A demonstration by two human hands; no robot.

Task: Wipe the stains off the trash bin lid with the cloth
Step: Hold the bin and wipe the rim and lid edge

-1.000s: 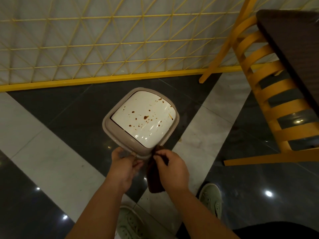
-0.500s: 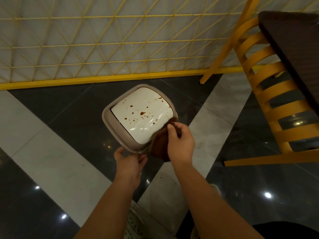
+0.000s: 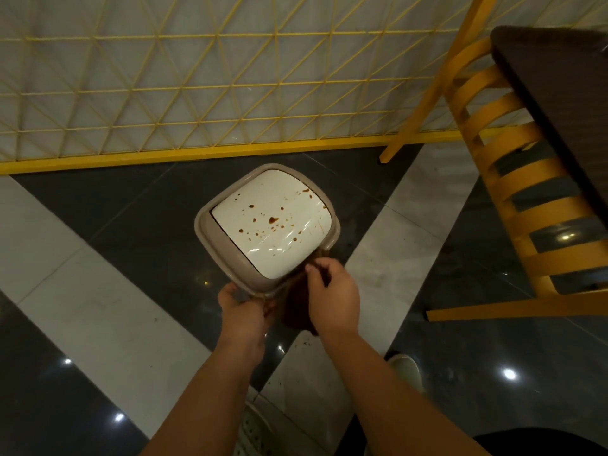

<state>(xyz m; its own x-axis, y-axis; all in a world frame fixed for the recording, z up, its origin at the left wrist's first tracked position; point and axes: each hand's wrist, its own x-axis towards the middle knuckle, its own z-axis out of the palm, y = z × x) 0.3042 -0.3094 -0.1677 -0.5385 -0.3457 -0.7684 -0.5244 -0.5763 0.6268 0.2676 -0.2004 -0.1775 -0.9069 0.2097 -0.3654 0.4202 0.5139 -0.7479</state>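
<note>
A small trash bin stands on the floor, its white lid (image 3: 263, 205) set in a beige rim (image 3: 210, 238) and speckled with brown stains (image 3: 273, 220). My left hand (image 3: 243, 311) grips the rim at its near corner. My right hand (image 3: 332, 291) is shut on a dark brown cloth (image 3: 296, 307), which hangs down beside the bin's near right edge, just off the white lid. The bin's body is hidden under the lid.
A yellow lattice fence (image 3: 197, 93) runs along the back. A yellow slatted chair (image 3: 513, 199) and a dark table (image 3: 559, 93) stand to the right. My shoes (image 3: 406, 370) are on the glossy grey-and-white tiled floor below.
My right hand has drawn the cloth back from the lid's right edge toward the near corner. My left hand stays on the rim.
</note>
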